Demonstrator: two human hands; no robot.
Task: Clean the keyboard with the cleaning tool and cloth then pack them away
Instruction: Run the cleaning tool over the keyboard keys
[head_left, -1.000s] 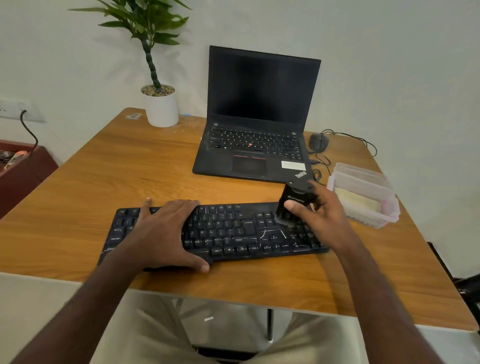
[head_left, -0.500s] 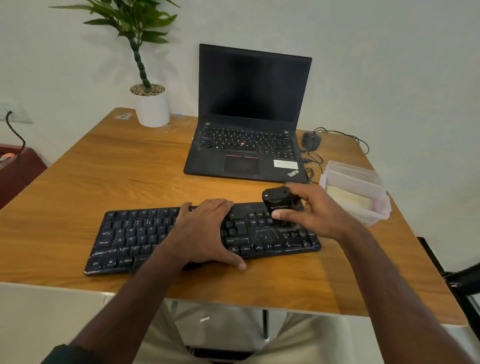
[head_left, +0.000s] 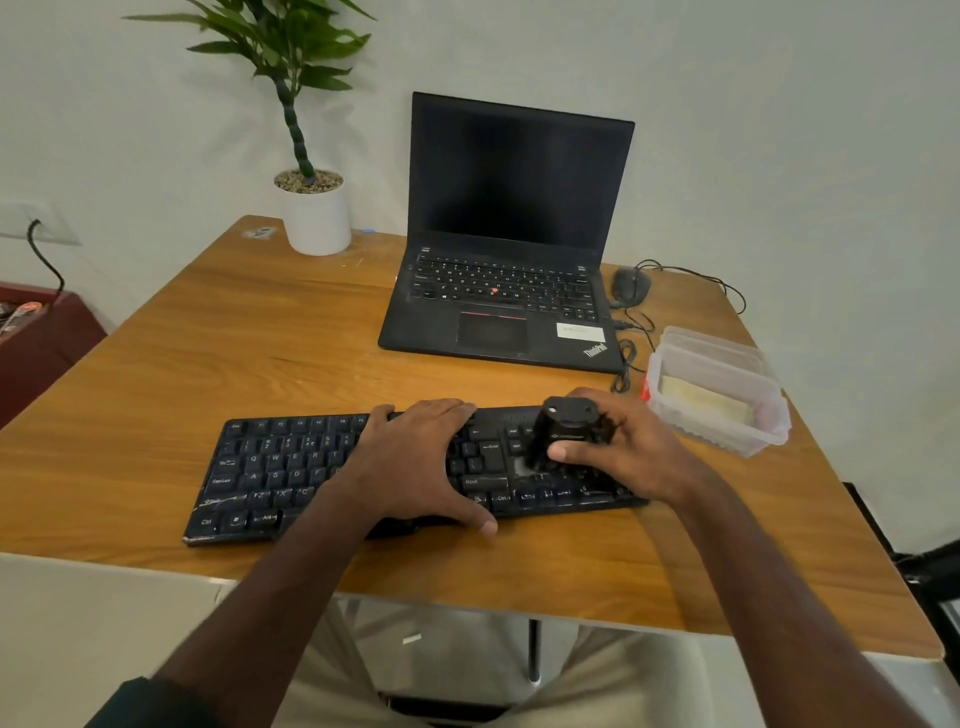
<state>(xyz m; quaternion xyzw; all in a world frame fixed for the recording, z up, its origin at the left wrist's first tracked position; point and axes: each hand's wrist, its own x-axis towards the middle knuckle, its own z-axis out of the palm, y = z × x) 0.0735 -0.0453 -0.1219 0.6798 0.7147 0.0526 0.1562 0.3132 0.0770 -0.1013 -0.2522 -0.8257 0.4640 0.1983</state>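
Note:
A black keyboard lies along the near edge of the wooden table. My left hand rests flat on its middle keys, fingers spread. My right hand grips a black cleaning tool and holds it on the keys at the keyboard's right end. The tool's underside is hidden by my fingers. A yellowish cloth lies folded inside a clear plastic box at the table's right edge.
An open black laptop stands behind the keyboard, with a wired mouse and cable to its right. A potted plant sits at the back left. A dark red cabinet stands left of the table.
My left hand slid right along the keyboard from its left part to its middle. My right hand has kept the tool on the right-end keys, shifting slightly.

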